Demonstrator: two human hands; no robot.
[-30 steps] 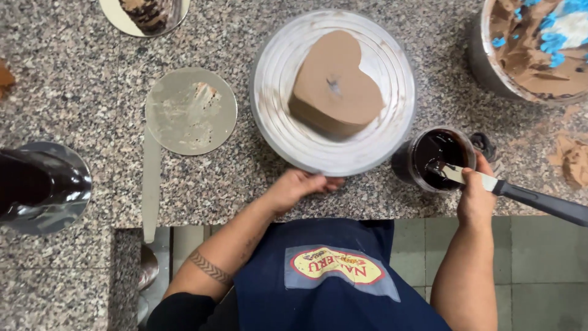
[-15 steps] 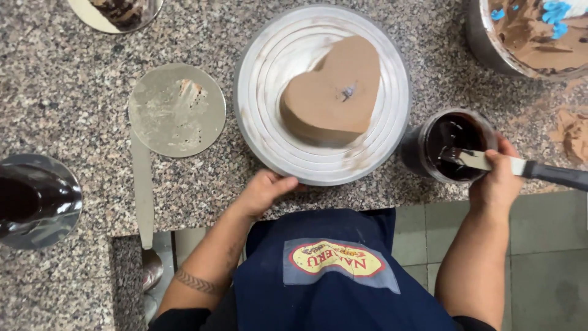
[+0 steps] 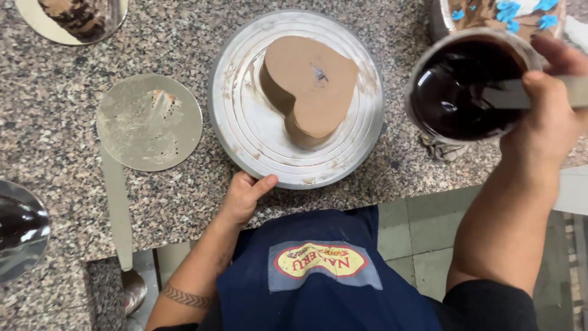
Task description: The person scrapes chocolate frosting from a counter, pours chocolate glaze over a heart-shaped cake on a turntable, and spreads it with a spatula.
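**Heart cake on the turntable, dark glaze held at the right**

A heart-shaped cake (image 3: 310,86), coated in smooth light-brown cream, sits on a round metal turntable (image 3: 245,132) on the speckled granite bench (image 3: 55,92). The cake lies a little right of the turntable's centre. Its long axis runs on a diagonal: the two lobes point to the upper right, the tip points to the lower left, toward the person. A small dark mark shows on its top.

The left hand (image 3: 243,197) rests at the near rim of the turntable, thumb and fingers curled against the edge, touching it.

The right hand (image 3: 547,116) is raised at the right of the turntable, fingers closed around the handle of a spatula (image 3: 508,95) whose pale blade lies across a cup of dark chocolate glaze (image 3: 462,86). Whether this hand also holds the cup cannot be told.

Left of the turntable lies a round silver cake board (image 3: 149,121), smeared, and beside it a long flat knife (image 3: 116,208) running toward the bench edge. A bowl of brown cream with blue bits (image 3: 490,12) stands at the top right.
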